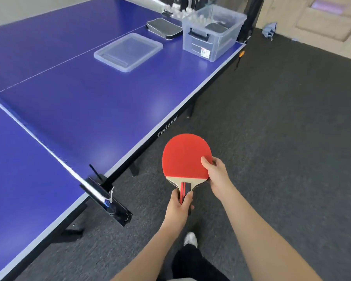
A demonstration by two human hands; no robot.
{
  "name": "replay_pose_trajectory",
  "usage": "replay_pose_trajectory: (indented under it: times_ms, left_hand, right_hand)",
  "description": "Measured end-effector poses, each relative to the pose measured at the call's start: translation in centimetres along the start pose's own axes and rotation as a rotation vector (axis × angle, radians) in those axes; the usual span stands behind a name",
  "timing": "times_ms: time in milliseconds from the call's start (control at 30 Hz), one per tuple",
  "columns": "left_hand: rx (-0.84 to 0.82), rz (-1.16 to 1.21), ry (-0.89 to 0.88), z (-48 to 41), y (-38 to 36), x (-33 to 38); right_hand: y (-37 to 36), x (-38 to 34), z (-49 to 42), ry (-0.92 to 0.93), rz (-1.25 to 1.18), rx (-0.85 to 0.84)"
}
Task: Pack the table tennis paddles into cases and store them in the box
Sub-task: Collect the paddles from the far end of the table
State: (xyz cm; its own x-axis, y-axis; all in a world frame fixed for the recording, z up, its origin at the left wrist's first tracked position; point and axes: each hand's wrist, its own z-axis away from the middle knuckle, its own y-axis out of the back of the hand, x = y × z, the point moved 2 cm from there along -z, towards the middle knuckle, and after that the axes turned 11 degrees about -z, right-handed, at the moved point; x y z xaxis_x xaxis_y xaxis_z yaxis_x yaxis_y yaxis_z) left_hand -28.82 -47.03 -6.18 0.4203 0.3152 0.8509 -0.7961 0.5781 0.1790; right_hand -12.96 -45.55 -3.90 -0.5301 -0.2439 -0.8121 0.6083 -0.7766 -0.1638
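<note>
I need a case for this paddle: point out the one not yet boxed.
The grey-edged black case on the table left of the clear box; the others sit inside it.

A blue table tennis table (69,94) stands on dark grey carpet (282,138), a black metal net clamp (107,201) fixed to its side edge. Small white balls (182,13) cluster at the table's far end.

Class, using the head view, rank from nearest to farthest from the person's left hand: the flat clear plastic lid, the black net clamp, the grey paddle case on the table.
1. Black net clamp, at the blue table's edge, left of the left hand holding the red table tennis paddle.
2. Flat clear plastic lid, mid-table.
3. Grey paddle case, beyond the lid.
</note>
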Motion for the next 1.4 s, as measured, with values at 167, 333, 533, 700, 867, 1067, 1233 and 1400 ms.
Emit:
replay_pose_trajectory:
  times_ms: [167,333,533,700,867,1067,1233,1400]
  left_hand:
    - [0.069,0.029,-0.007,-5.0,-3.0,4.5]
    - [0.120,0.053,0.017,-8.8,-4.0,7.4]
    - [0.203,0.060,0.065,-13.9,-3.0,9.1]
    - [0.253,0.118,0.073,-18.4,-0.7,10.5]
    - [0.302,0.188,0.095,-23.0,3.1,11.9]
    - [0.403,0.252,0.154,-25.5,7.3,12.0]
    - [0.524,0.350,0.196,-25.4,10.8,11.5]
    - [0.687,0.434,0.249,-23.4,14.6,9.6]
  right_hand:
    - [0.2,-5.2,-5.8,0.009,0.053,-0.064]
    - [-0.9,-8.2,-10.1,0.001,0.098,-0.115]
    - [-4.6,-10.5,-14.8,-0.008,0.182,-0.187]
    - [-9.2,-11.6,-19.5,-0.037,0.240,-0.243]
    - [-15.1,-12.0,-23.6,-0.062,0.286,-0.276]
    - [-21.8,-11.8,-25.3,-0.098,0.373,-0.366]
    - [-27.6,-9.8,-25.1,-0.139,0.481,-0.487]
    - [-32.9,-5.7,-23.3,-0.201,0.561,-0.624]
